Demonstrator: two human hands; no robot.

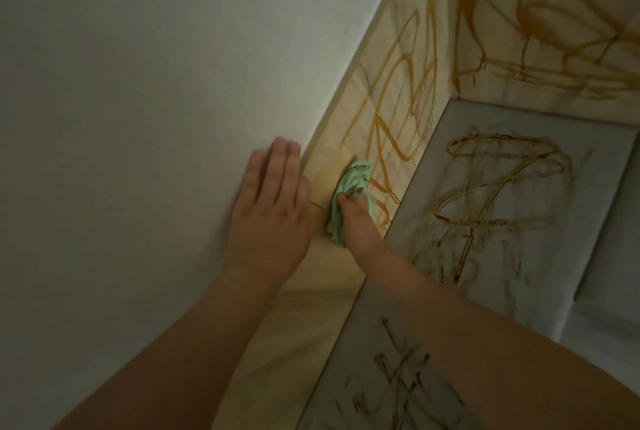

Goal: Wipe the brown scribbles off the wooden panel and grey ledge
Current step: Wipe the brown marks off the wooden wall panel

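Note:
The light wooden panel (332, 277) runs from lower left to upper right, with brown scribbles (408, 90) over its far half. My right hand (356, 222) grips a bunched green cloth (349, 187) and presses it against the panel at the near end of the scribbles. My left hand (270, 201) lies flat with straight fingers on the white wall (138, 118) beside the panel's upper edge. The grey ledge (540, 256) below the panel carries dark brown scribbles (498, 187). The panel near my wrists shows no marks.
A second wooden panel (554, 14) meets the first at the far corner and is covered in brown scribbles. More dark scribbles (398, 381) mark the ledge under my right forearm. A grey cushion-like step (616, 284) lies at the right.

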